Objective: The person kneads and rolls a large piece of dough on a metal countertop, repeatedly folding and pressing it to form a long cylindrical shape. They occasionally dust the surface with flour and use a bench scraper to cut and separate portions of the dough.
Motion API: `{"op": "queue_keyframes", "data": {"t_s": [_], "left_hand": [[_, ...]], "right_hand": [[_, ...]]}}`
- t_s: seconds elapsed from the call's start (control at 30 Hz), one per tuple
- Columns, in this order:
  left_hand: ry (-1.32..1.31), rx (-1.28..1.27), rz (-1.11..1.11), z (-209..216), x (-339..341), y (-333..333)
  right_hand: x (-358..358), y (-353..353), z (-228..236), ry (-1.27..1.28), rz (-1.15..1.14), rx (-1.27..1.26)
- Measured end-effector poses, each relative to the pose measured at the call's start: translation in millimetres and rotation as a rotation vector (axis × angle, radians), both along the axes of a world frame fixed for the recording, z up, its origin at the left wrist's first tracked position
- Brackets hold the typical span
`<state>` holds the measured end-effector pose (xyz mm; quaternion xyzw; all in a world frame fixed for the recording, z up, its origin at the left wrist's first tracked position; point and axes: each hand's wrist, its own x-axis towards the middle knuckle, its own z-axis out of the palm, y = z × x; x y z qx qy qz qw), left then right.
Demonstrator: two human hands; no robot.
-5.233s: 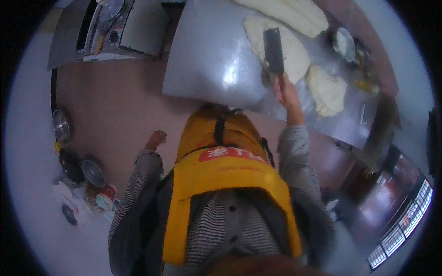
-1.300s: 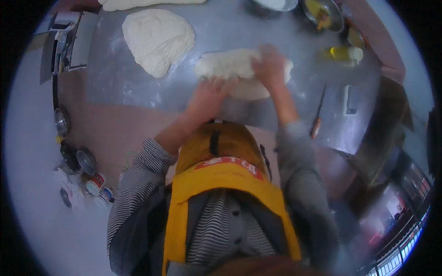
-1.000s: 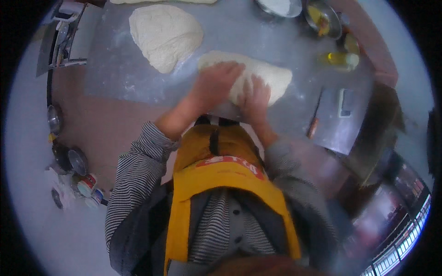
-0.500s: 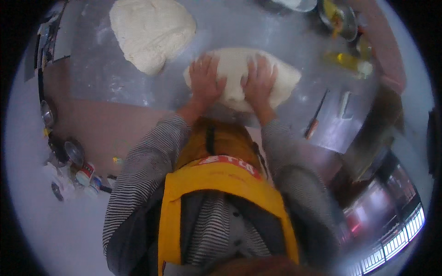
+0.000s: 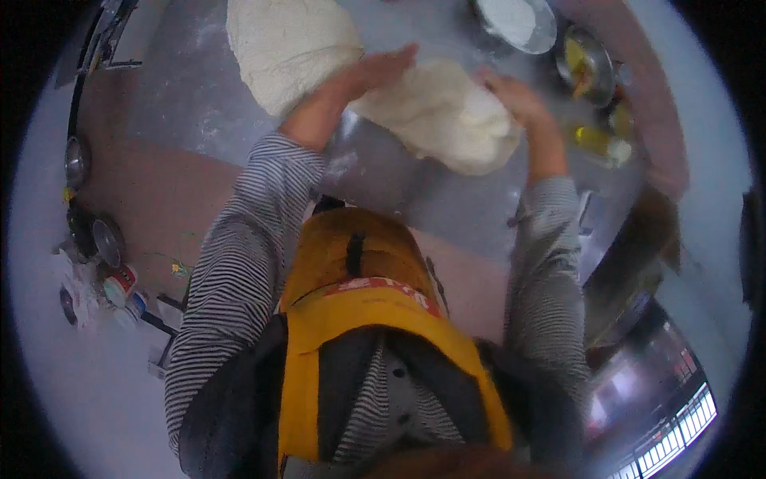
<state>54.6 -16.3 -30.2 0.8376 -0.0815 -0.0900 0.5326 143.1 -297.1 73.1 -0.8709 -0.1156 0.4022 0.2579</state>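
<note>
A pale slab of dough [image 5: 447, 120] lies on the metal worktop, longer and uneven now, with a folded lump toward its right end. My left hand [image 5: 375, 70] is stretched flat at the dough's upper left edge, fingers straight and pointing right. At the far right edge, my right hand [image 5: 515, 96] rests beside the lump, its fingers extended toward the upper left and somewhat blurred. Neither hand grips anything that I can see. A second, larger mass of dough [image 5: 291, 52] sits to the left, partly behind my left forearm.
A bowl of white powder [image 5: 511, 22] stands at the far right. Near it are a metal bowl with yellow and orange contents [image 5: 586, 68] and a bottle of yellow liquid [image 5: 600, 145]. Metal bowls [image 5: 108, 241] and containers [image 5: 120, 283] sit at the left.
Both hands have come off the top of the dough and moved apart to its edges. The dough has changed from a rounded slab to a longer, lumpy shape. The view has shifted slightly.
</note>
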Motion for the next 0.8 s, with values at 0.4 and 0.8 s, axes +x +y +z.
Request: {"op": "queue_keyframes", "data": {"t_s": [0.4,0.8], "left_hand": [[-0.264,0.241,0.319,60,-204,-23],[-0.255,0.448,0.407,11,-25,-28]], "right_hand": [[-258,73,-48,-1.015,0.153,-0.108],[-90,122,-113,-0.993,-0.015,-0.218]]}}
